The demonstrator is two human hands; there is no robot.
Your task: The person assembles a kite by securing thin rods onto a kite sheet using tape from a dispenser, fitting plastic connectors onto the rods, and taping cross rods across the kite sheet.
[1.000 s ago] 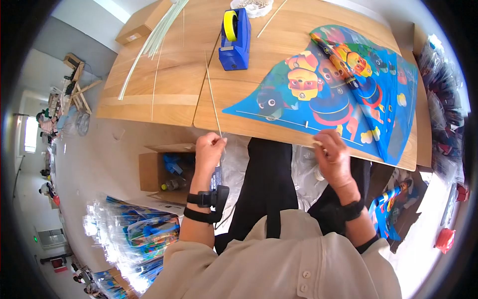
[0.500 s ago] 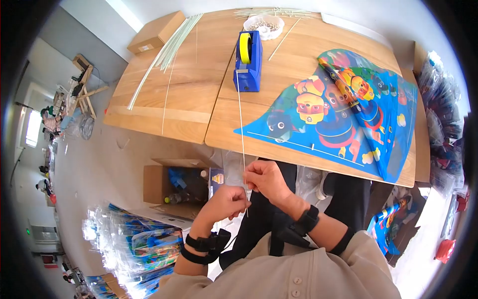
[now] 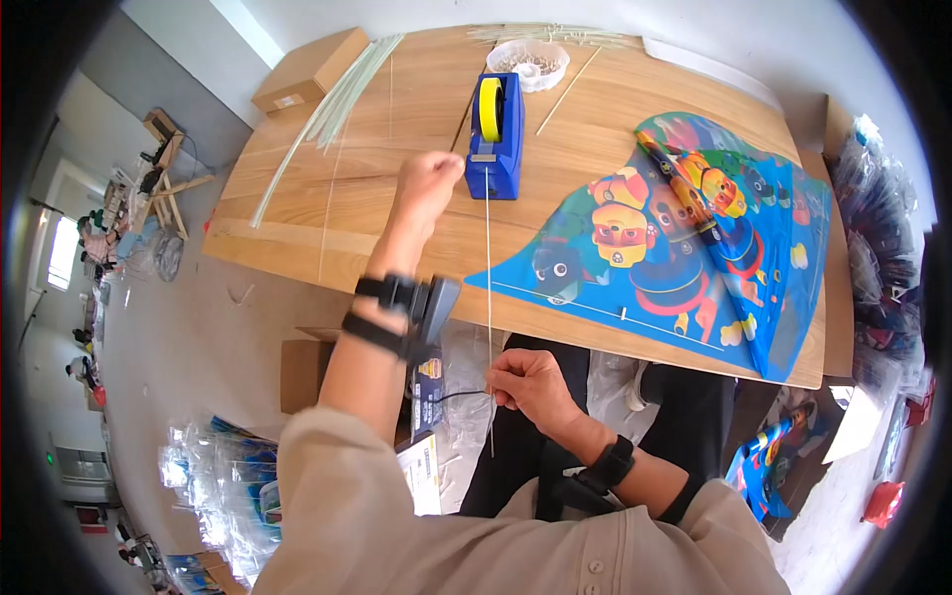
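Observation:
My right hand [image 3: 535,387] pinches a thin pale rod [image 3: 489,278] over my lap. The rod stands almost upright in view, its upper end in front of the blue tape dispenser [image 3: 507,149] with a yellow roll [image 3: 490,107]. Just left of the dispenser, my left hand [image 3: 428,186] is closed over the table; whatever its fingers may hold is hidden. To the right, a blue cartoon-printed sheet [image 3: 620,283] lies partly folded, with a thin white rod along its lower edge.
Pale rods [image 3: 347,104] lie in a bundle beside a cardboard box [image 3: 309,71]. A white round dish [image 3: 529,67] of small parts sits behind the dispenser. Plastic-wrapped packs [image 3: 223,496] are piled at lower left, and more packs [image 3: 878,238] hang or stack at right.
My left hand has left the lower part of the rod and moved up and forward to beside the tape dispenser. My right hand still pinches the rod, slightly lower in view.

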